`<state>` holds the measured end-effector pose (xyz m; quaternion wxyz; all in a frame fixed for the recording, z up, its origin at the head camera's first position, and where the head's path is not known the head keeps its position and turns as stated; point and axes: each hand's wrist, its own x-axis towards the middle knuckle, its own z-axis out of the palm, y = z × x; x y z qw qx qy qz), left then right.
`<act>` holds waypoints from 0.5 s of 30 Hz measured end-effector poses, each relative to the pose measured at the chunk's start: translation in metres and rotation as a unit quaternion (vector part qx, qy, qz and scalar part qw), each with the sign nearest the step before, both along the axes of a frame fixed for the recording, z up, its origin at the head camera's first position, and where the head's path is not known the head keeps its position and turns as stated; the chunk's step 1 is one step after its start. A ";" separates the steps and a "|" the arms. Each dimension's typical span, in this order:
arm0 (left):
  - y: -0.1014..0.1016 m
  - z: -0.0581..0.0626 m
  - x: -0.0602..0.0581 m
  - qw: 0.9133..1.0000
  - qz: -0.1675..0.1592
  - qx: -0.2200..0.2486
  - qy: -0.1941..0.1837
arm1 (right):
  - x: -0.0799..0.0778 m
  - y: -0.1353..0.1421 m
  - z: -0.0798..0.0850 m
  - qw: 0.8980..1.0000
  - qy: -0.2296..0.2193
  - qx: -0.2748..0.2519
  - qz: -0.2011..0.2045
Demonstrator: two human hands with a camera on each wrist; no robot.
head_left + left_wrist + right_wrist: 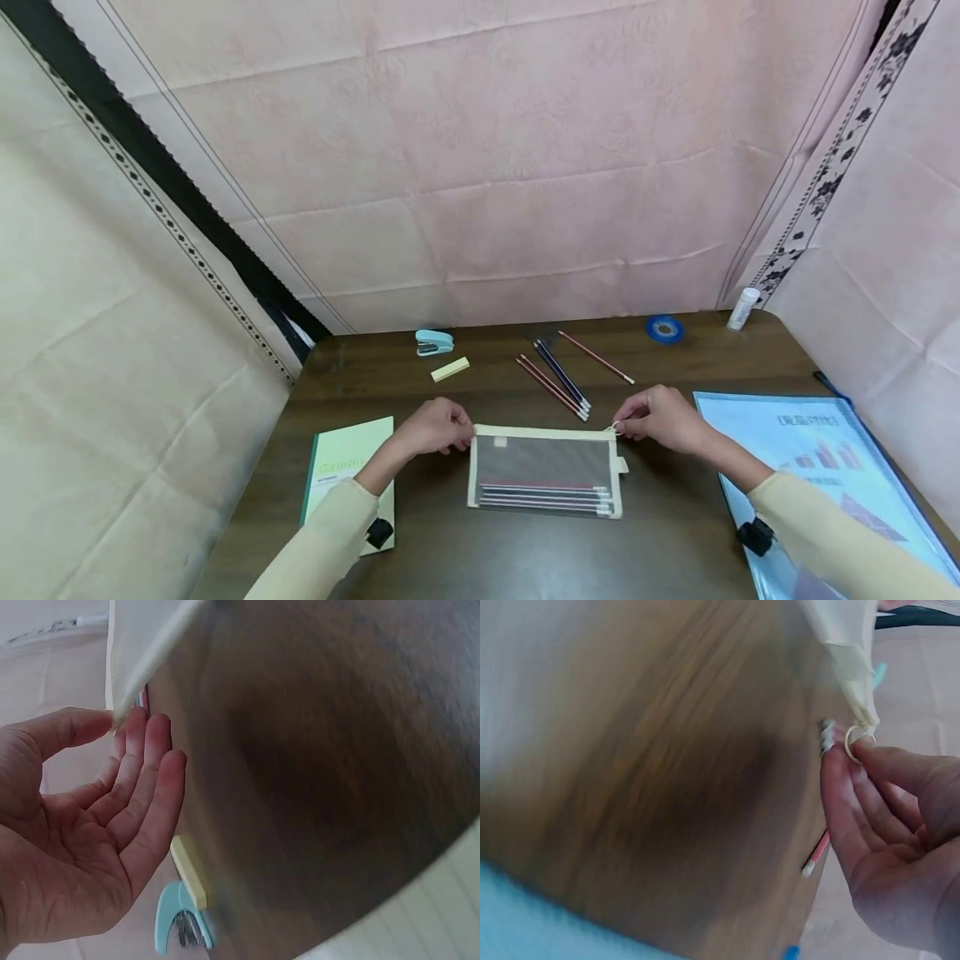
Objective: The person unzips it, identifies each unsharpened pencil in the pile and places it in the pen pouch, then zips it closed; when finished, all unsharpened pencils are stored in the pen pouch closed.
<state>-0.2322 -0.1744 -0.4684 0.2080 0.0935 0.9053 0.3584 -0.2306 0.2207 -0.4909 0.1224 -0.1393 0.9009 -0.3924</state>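
A see-through zip pencil pouch (543,454) with cream edges is in front of me, several pencils (540,497) lying along its bottom. My left hand (437,425) pinches its upper left corner between thumb and fingers, the other fingers loosely bent in the left wrist view. At the upper right corner my right hand (660,417) pinches the ring-shaped zipper pull (853,744). Beyond the pouch lie several loose pencils, dark ones (561,372) and reddish ones (551,386), with a single reddish pencil (596,357) apart from them.
A light blue stapler (434,342) and a pale yellow eraser-like block (450,369) lie at the back left. Blue tape (664,329) and a white glue stick (742,309) are at the back right. A green notebook (352,454) lies under my left forearm, a blue folder (825,467) under my right.
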 end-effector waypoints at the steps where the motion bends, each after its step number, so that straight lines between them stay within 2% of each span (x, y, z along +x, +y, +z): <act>1: 0.002 -0.001 0.000 1.000 -0.007 -0.008 0.004 | -0.002 0.000 -0.001 0.999 0.023 0.024 -0.001; 3: 0.006 -0.004 -0.001 0.999 -0.019 -0.023 0.012 | -0.006 0.001 -0.003 0.996 0.064 0.066 -0.003; 6: 0.012 -0.008 -0.002 0.998 -0.025 -0.056 0.019 | -0.012 0.003 -0.006 0.990 0.098 0.104 0.005; 11: 0.017 -0.012 -0.005 0.994 -0.030 -0.105 0.028 | -0.018 0.005 -0.013 0.985 0.120 0.125 0.017; 15: 0.018 -0.014 -0.009 0.991 -0.036 -0.122 0.043 | -0.018 0.006 -0.016 0.983 0.138 0.121 0.015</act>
